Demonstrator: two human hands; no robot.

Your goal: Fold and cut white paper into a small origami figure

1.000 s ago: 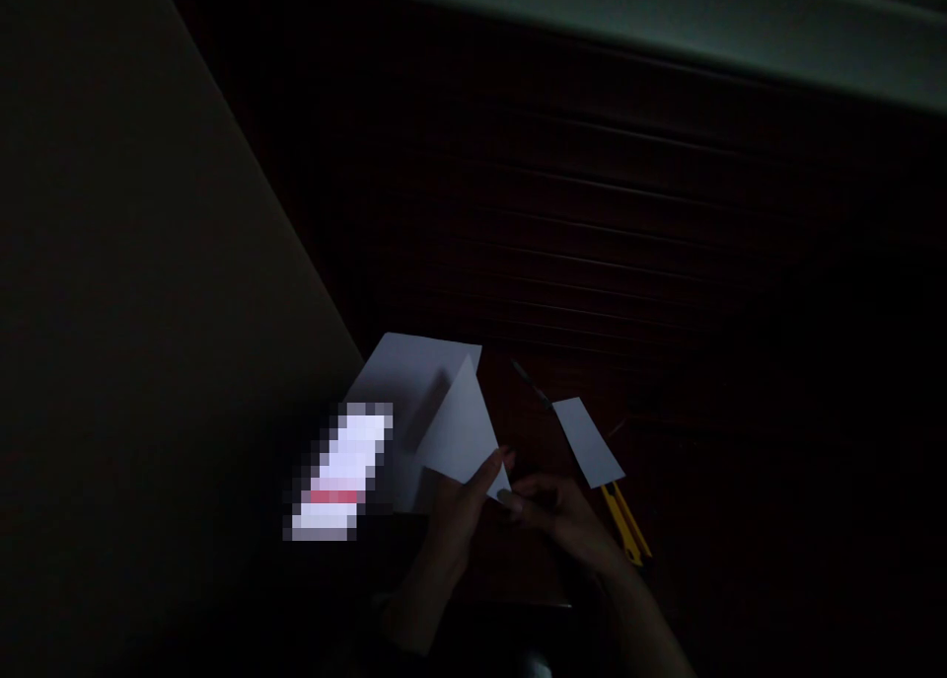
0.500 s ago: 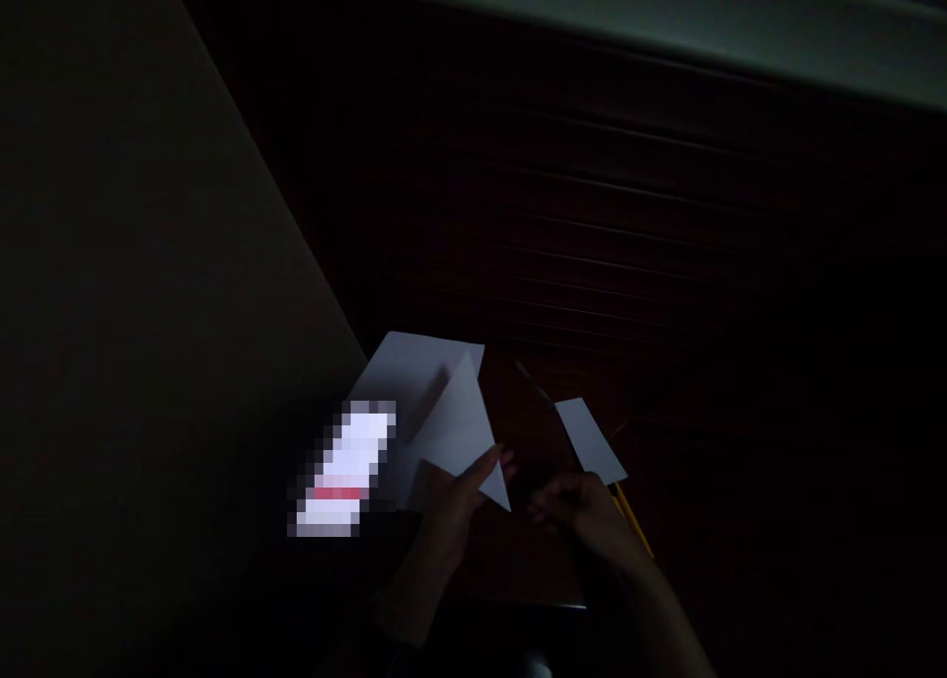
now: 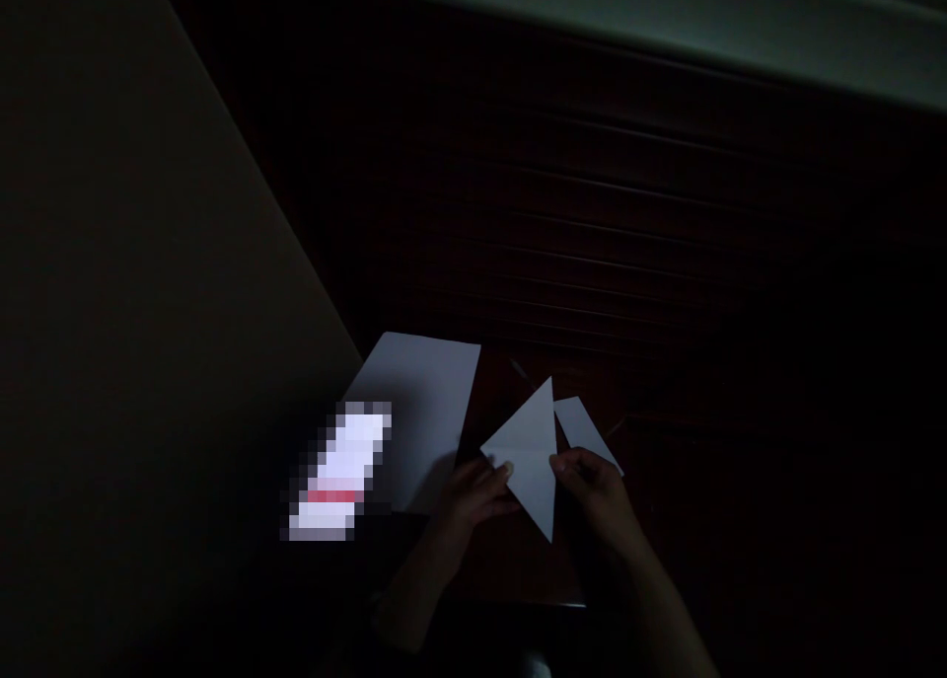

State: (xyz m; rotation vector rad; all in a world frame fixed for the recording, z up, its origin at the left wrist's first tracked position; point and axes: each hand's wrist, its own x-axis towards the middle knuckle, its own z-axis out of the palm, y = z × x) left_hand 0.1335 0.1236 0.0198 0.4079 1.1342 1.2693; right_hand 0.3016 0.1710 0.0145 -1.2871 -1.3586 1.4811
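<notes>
Between my hands is a white folded paper triangle (image 3: 529,441), one point up, one down and one to the left. My left hand (image 3: 473,495) pinches its lower left side, thumb on top. At the right edge, my right hand (image 3: 596,490) grips it between thumb and fingertips. Just behind the right hand lies a white paper strip (image 3: 588,436). Left of the triangle rests a large white sheet of paper (image 3: 425,402), partly in shadow.
A bright, blurred-out screen (image 3: 336,471) lies over the large sheet's left side. A thin pen-like thing (image 3: 520,370) lies behind the triangle. The dark table (image 3: 518,579) ends close in front. A pale wall or panel (image 3: 148,214) stands at left. The scene is very dim.
The paper triangle has moved right, off the large sheet, and turned. My right hand has closed on its right edge, while my left hand has shifted to its lower left side.
</notes>
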